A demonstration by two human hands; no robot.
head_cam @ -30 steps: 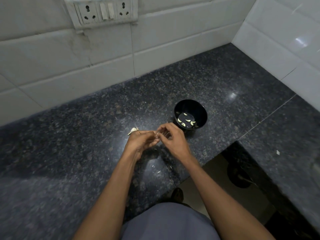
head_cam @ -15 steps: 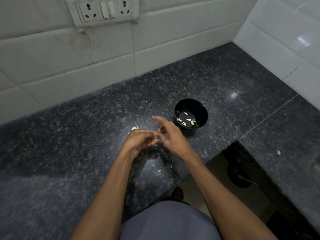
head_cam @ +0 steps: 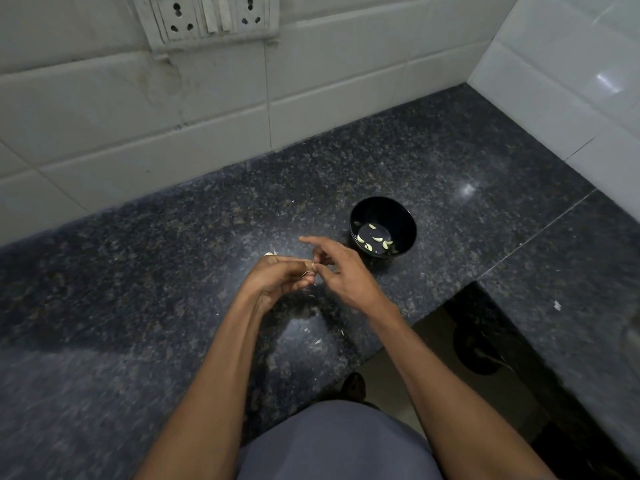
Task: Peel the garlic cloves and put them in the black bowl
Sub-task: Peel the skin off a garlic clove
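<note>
Both hands met above the counter (head_cam: 145, 271) near its front edge. The left hand (head_cam: 277, 280) curled round a garlic clove (head_cam: 311, 268), which the right hand (head_cam: 346, 278) pinched, forefinger straight. The black bowl (head_cam: 403, 221), holding peeled cloves (head_cam: 375, 239), stood just beyond the right hand.

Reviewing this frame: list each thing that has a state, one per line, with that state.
black bowl: upright on the counter, peeled cloves inside
garlic clove: pinched between both hands, skin partly on
left hand: grips the clove
right hand: pinches at the clove, index finger straight
wall switches: position unreadable
</note>
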